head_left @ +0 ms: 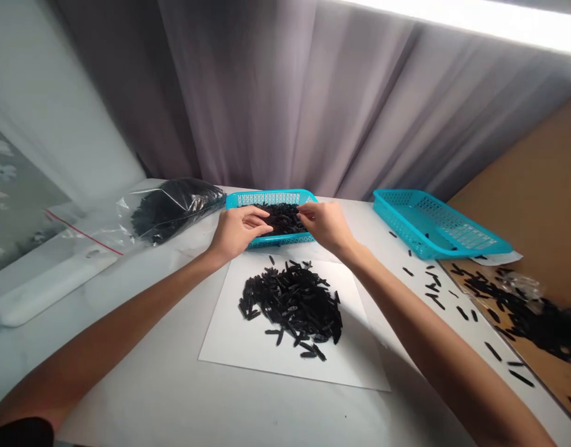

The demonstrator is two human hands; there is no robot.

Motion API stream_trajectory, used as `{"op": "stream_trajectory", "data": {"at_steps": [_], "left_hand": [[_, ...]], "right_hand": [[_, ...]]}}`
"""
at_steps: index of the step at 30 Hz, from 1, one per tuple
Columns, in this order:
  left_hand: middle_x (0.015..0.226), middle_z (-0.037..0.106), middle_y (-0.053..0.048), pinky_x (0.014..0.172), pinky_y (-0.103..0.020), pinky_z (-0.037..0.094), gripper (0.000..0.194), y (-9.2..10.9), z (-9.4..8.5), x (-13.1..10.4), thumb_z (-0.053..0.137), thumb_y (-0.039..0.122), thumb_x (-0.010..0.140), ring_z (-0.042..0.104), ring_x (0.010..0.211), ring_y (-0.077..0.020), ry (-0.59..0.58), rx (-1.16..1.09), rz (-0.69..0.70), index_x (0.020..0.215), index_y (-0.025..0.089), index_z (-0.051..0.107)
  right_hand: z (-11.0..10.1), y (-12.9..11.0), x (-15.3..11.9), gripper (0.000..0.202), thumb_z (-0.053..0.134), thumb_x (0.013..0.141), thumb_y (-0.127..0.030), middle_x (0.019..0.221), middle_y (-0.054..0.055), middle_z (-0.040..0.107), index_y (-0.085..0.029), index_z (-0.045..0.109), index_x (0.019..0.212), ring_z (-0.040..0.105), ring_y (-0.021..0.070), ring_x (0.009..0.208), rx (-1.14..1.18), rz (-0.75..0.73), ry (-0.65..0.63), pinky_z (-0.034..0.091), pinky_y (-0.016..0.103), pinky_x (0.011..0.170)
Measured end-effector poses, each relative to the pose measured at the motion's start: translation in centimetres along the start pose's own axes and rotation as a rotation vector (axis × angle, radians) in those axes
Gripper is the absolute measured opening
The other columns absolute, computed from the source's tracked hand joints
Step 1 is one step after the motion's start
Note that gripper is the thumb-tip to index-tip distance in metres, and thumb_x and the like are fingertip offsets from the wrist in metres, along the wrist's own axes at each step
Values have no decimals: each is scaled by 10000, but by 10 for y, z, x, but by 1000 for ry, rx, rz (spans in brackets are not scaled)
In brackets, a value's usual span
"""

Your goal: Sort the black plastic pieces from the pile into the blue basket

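Small black strip-like pieces fill a blue plastic basket [285, 238] at the back middle of the table. My left hand [236, 232] is over the basket's left side, thumb and fingers curved with a gap between them and nothing visible in it. Over the right side is my right hand [329, 225], its fingertips drawn together above the pieces; anything between them is too small to make out. In front of the basket, a loose pile of black pieces [295, 301] lies on a white sheet [220, 335].
At the back left lies a clear zip bag [174, 208] full of black pieces. A second blue basket [434, 230] at the right holds a few pieces. Black strips [434, 288] are scattered on the table below it. More black pieces [541, 329] are heaped on a brown surface.
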State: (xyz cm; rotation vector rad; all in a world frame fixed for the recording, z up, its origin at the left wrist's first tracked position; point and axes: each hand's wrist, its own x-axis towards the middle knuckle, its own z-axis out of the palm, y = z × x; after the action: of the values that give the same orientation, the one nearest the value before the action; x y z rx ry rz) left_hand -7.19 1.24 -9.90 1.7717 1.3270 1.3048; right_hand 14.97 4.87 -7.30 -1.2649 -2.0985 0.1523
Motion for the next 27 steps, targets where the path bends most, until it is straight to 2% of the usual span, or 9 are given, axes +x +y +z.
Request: {"op": "stream_trajectory", "data": {"at_steps": [4, 7, 10, 14, 18, 21, 23, 24, 27], "left_hand": [[825, 810, -66, 798, -369, 642, 286, -13, -3, 4, 867, 256, 748, 773, 762, -232, 10, 30, 3, 1013, 178, 795], [796, 806, -66, 790, -395, 644, 293, -19, -3, 6, 865, 209, 730, 770, 738, -244, -2, 52, -5, 1014, 181, 798], [801, 807, -70, 791, -405, 645, 299, -23, -6, 9, 852, 197, 736, 771, 741, -251, -9, 66, -10, 1028, 179, 793], [829, 810, -69, 786, -376, 642, 319, -24, -11, 11, 831, 197, 746, 767, 750, -233, -5, 76, -12, 1060, 174, 781], [836, 806, -66, 773, -347, 634, 310, -24, -15, 12, 818, 202, 741, 763, 766, -223, 5, 82, -9, 1047, 170, 782], [819, 800, -63, 753, -343, 631, 285, -23, -17, 12, 826, 217, 724, 757, 751, -224, 12, 78, -13, 1002, 172, 783], [812, 796, -63, 748, -350, 629, 274, -21, -18, 11, 841, 245, 715, 753, 741, -228, 14, 65, -19, 974, 174, 783], [810, 794, -65, 749, -355, 628, 270, -20, -19, 12, 851, 259, 709, 752, 739, -232, 15, 56, -23, 955, 173, 783], [811, 788, -69, 767, -362, 624, 268, -16, -20, 13, 880, 283, 684, 750, 755, -237, 20, 11, -37, 909, 171, 786]], "right_hand": [[-4, -7, -21, 261, 587, 935, -163, 927, 148, 834, -97, 806, 1060, 802, 241, 832, 5, 5, -38, 613, 347, 810], [-11, -6, -31, 242, 585, 929, -141, 895, 124, 830, -115, 807, 1021, 791, 231, 808, -27, 7, -86, 599, 351, 803], [-11, -4, -36, 221, 596, 930, -120, 853, 98, 823, -132, 813, 972, 769, 204, 749, -72, -29, -202, 568, 317, 760], [12, -13, -42, 201, 636, 942, -133, 839, 84, 818, -172, 819, 1016, 754, 197, 746, -150, -154, -436, 520, 286, 727], [47, -30, -40, 214, 560, 1004, -117, 934, 169, 787, -104, 773, 1016, 757, 259, 891, -284, -228, -578, 539, 352, 804], [66, -38, -33, 245, 656, 1006, -291, 1142, 132, 726, -112, 695, 1169, 721, 243, 997, -359, -235, -646, 594, 414, 869], [70, -42, -31, 344, 689, 987, -357, 1234, 118, 684, -131, 655, 1244, 702, 238, 1040, -375, -244, -673, 603, 439, 892], [70, -44, -31, 318, 682, 991, -336, 1214, 125, 693, -122, 665, 1225, 705, 240, 1033, -374, -249, -676, 599, 428, 889], [61, -53, -33, 178, 587, 1008, -184, 995, 148, 767, -98, 738, 1047, 735, 249, 919, -352, -248, -630, 551, 354, 813]]}}
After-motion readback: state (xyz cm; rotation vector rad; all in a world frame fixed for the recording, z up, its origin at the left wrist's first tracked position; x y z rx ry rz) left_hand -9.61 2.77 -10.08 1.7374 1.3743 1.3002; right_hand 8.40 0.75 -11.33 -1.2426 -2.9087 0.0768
